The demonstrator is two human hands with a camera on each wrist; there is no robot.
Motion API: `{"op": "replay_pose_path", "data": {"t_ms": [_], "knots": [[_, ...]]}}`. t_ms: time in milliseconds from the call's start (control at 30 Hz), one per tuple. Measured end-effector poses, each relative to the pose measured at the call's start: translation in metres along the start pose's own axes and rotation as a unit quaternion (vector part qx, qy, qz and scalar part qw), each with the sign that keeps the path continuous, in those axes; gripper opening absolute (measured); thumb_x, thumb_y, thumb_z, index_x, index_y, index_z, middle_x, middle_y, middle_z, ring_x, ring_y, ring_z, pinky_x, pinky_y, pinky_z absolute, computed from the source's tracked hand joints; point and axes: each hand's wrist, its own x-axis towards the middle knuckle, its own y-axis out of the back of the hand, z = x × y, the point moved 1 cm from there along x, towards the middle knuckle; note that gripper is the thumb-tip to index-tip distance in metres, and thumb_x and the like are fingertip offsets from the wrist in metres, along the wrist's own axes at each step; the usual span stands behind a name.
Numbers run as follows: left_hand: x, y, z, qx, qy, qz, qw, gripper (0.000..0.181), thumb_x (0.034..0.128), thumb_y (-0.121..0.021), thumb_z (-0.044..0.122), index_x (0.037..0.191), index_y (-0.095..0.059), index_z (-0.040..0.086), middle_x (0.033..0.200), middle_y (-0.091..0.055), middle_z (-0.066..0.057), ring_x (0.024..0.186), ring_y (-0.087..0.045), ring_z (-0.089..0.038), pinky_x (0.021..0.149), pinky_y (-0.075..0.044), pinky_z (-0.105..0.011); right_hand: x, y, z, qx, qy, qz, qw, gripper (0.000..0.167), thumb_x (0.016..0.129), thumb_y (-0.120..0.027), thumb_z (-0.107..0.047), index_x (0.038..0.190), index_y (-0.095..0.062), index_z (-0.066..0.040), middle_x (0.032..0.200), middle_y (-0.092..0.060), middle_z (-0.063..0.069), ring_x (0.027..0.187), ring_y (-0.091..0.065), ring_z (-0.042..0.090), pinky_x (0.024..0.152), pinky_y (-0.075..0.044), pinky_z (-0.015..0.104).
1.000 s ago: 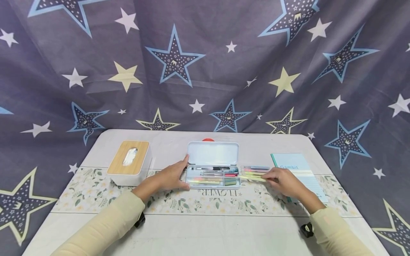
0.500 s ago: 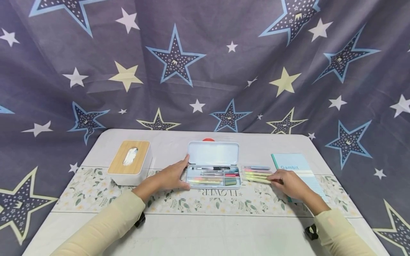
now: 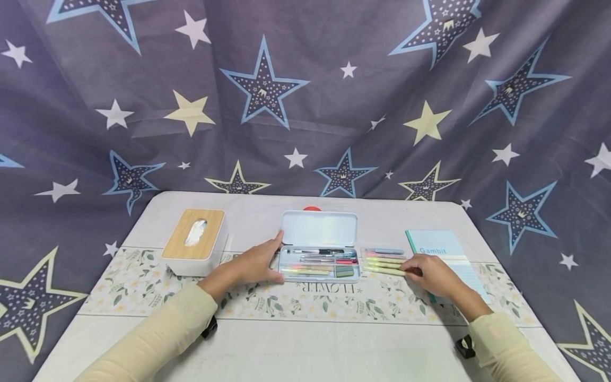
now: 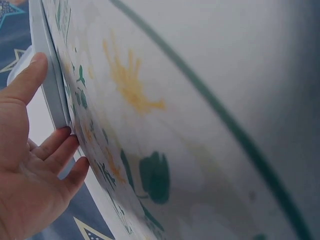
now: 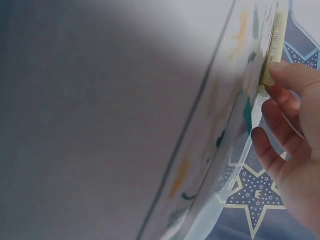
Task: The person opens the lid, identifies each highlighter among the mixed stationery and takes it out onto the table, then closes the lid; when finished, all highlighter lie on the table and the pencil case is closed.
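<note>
A pale pencil case [image 3: 305, 258] stands open on the table, its lid tilted up at the back, with several pens and a green block inside. My left hand [image 3: 258, 261] rests against its left end, thumb toward the front corner; the left wrist view shows those fingers [image 4: 60, 150] fairly straight along its side. My right hand [image 3: 431, 273] pinches the right end of a yellow pen [image 3: 385, 271], the front one in a row of several colored pens [image 3: 384, 255] right of the case. The right wrist view shows thumb and index finger on this pen [image 5: 275, 47], which bears a barcode.
A light blue notebook [image 3: 441, 244] lies beyond my right hand, partly hidden by it. At the left stands a tissue box [image 3: 183, 239] with a wooden top. Something red [image 3: 312, 209] peeks out behind the lid. A star-patterned curtain [image 3: 305, 106] hangs behind the table.
My right hand has moved right with the yellow pen, from near the case's right edge to the front of the pen row. The left hand has stayed at the case.
</note>
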Motion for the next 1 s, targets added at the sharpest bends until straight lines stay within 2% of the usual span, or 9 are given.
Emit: {"op": "replay_pose_path", "data": {"t_ms": [367, 567, 1000], "knots": [[-0.001, 0.000, 0.001, -0.005, -0.001, -0.003, 1.0000, 0.125, 0.0835, -0.082, 0.048, 0.163, 0.003, 0.003, 0.159, -0.042, -0.012, 0.152, -0.035, -0.030, 0.125, -0.030, -0.048, 0.001, 0.000, -0.001, 0.003, -0.017, 0.000, 0.9999, 0.015, 0.088, -0.078, -0.010, 0.102, -0.080, -0.015, 0.089, -0.070, -0.008, 0.073, -0.057, -0.003, 0.062, -0.052, 0.020], [0.000, 0.000, 0.000, -0.007, 0.004, -0.001, 1.0000, 0.126, 0.0827, -0.082, 0.049, 0.164, 0.003, 0.004, 0.160, -0.042, -0.012, 0.152, -0.034, -0.030, 0.126, -0.029, -0.048, 0.003, -0.002, -0.004, -0.002, 0.002, 0.012, 0.9999, 0.015, 0.089, -0.078, -0.013, 0.103, -0.079, -0.018, 0.093, -0.071, -0.008, 0.077, -0.062, 0.001, 0.066, -0.054, 0.021], [0.000, 0.000, 0.000, -0.003, 0.013, -0.004, 0.9999, 0.127, 0.0822, -0.082, 0.051, 0.164, 0.004, 0.006, 0.162, -0.038, -0.012, 0.154, -0.031, -0.029, 0.127, -0.027, -0.047, 0.023, 0.000, -0.035, -0.023, 0.066, 0.033, 0.9970, 0.017, 0.089, -0.079, -0.013, 0.104, -0.079, -0.019, 0.092, -0.073, -0.008, 0.079, -0.064, 0.005, 0.069, -0.055, 0.028]]}}
